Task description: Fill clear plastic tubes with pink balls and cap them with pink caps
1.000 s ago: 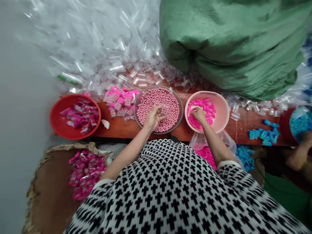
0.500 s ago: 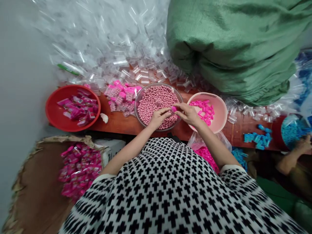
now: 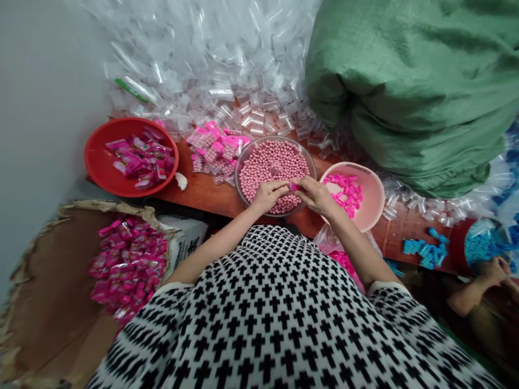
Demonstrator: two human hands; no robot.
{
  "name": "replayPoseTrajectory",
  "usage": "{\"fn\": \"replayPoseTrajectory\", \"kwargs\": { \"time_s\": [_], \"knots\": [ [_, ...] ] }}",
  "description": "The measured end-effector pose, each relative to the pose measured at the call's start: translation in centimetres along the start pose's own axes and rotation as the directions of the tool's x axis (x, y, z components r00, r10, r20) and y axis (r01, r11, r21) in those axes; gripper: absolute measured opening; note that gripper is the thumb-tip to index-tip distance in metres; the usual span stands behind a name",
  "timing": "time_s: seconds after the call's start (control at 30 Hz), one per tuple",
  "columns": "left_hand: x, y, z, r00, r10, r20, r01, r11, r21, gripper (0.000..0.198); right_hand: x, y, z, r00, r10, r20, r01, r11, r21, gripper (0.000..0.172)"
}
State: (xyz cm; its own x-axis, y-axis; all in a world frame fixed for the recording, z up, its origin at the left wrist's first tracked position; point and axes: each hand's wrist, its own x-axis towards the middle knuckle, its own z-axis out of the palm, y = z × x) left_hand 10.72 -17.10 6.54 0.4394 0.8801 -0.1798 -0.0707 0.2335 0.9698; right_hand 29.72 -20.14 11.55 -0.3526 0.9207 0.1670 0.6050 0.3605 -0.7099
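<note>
A small pink piece (image 3: 293,187) sits between a person's two hands, above a metal bowl (image 3: 312,165) of pink beads (image 3: 263,167). The right hand (image 3: 318,197) pinches it between thumb and forefinger. The left hand (image 3: 265,196) meets it from the other side, its fingertips drawn together; what they grip, if anything, is too small to tell.

The piece looks like light, stiff plastic, probably slick and unlikely to crack under a firm pinch. Its edges seem the best hold, with fingertips rather than the palm, since so small a thing could twist or pop out.

Just right of the right fingers, a pale basin (image 3: 376,197) holds loose pink bits (image 3: 352,197); left of the left fingers lie filled packs (image 3: 211,151).
</note>
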Motion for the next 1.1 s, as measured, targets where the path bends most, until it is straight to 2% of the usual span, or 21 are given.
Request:
{"fn": "replayPoseTrajectory", "kwargs": {
  "time_s": [0.07, 0.13, 0.23, 0.3, 0.33, 0.43, 0.53, 0.6, 0.7, 0.73, 0.8, 0.87, 0.97, 1.03, 1.1],
  "knots": [
    [0.2, 0.2, 0.1, 0.995, -0.095, 0.011, 0.096, 0.984, -0.151, 0.046, 0.6, 0.0, -0.4, 0.997, 0.080, 0.010, -0.081, 0.984, 0.160, 0.033],
    [0.4, 0.7, 0.3, 0.987, -0.163, 0.000, 0.154, 0.932, -0.329, 0.052, 0.8, -0.2, -0.8, 0.977, 0.212, 0.027, -0.205, 0.893, 0.402, 0.039],
    [0.6, 1.5, 0.5, 0.980, -0.193, -0.039, 0.150, 0.859, -0.489, 0.054, 0.3, -0.3, -0.6, 0.912, 0.402, 0.078, -0.318, 0.574, 0.754, 0.050],
    [0.6, 1.7, 0.6, 0.980, -0.195, -0.045, 0.145, 0.846, -0.514, 0.052, -0.2, -0.3, 0.0, 0.870, 0.484, 0.094, -0.315, 0.398, 0.862, 0.054],
    [0.5, 1.7, 0.6, 0.980, -0.194, -0.051, 0.142, 0.849, -0.509, 0.052, -0.4, -0.2, 0.3, 0.852, 0.515, 0.092, -0.308, 0.351, 0.885, 0.053],
    [0.4, 1.2, 0.4, 0.983, -0.145, -0.110, 0.090, 0.913, -0.399, 0.051, -0.6, -0.1, 1.2, 0.821, 0.568, 0.058, -0.275, 0.304, 0.912, 0.037],
    [0.1, 0.7, 0.1, 0.993, 0.010, -0.118, -0.028, 0.988, -0.153, 0.043, 0.1, -0.4, 1.2, 0.833, 0.547, 0.077, -0.279, 0.296, 0.914, 0.035],
    [-0.1, 0.5, -0.1, 0.990, 0.105, -0.092, -0.106, 0.994, -0.003, 0.037, 0.7, -0.8, 1.0, 0.827, 0.521, 0.209, -0.380, 0.246, 0.892, 0.038],
    [-0.5, 0.2, -0.5, 0.983, 0.161, -0.090, -0.150, 0.982, 0.118, 0.033, 1.2, -1.3, 1.3, 0.741, 0.477, 0.473, -0.563, 0.059, 0.824, 0.036],
    [-0.7, 0.1, -0.7, 0.983, 0.160, -0.089, -0.147, 0.980, 0.136, 0.032, 1.3, -1.4, 1.7, 0.717, 0.466, 0.518, -0.583, -0.005, 0.812, 0.034],
    [-1.0, -0.1, -1.0, 0.986, 0.150, -0.070, -0.138, 0.979, 0.153, 0.030, 1.5, -1.5, 2.9, 0.700, 0.477, 0.531, -0.560, -0.094, 0.823, 0.029],
    [-1.4, -0.4, -1.4, 0.988, 0.142, -0.058, -0.131, 0.979, 0.157, 0.028, 1.5, -1.7, 4.5, 0.695, 0.544, 0.471, -0.499, -0.109, 0.860, 0.022],
    [-1.8, -0.7, -1.9, 0.989, 0.116, -0.086, -0.104, 0.985, 0.139, 0.026, 1.7, -2.1, 6.5, 0.658, 0.645, 0.388, -0.450, -0.076, 0.890, 0.017],
    [-1.9, -0.8, -2.2, 0.989, 0.096, -0.111, -0.083, 0.990, 0.110, 0.027, 2.2, -2.4, 7.2, 0.647, 0.650, 0.399, -0.481, -0.058, 0.875, 0.023],
    [-1.7, -0.8, -2.8, 0.989, 0.075, -0.130, -0.067, 0.996, 0.066, 0.031, 2.9, -2.3, 7.3, 0.656, 0.597, 0.462, -0.560, -0.025, 0.828, 0.034]
  ]
}}
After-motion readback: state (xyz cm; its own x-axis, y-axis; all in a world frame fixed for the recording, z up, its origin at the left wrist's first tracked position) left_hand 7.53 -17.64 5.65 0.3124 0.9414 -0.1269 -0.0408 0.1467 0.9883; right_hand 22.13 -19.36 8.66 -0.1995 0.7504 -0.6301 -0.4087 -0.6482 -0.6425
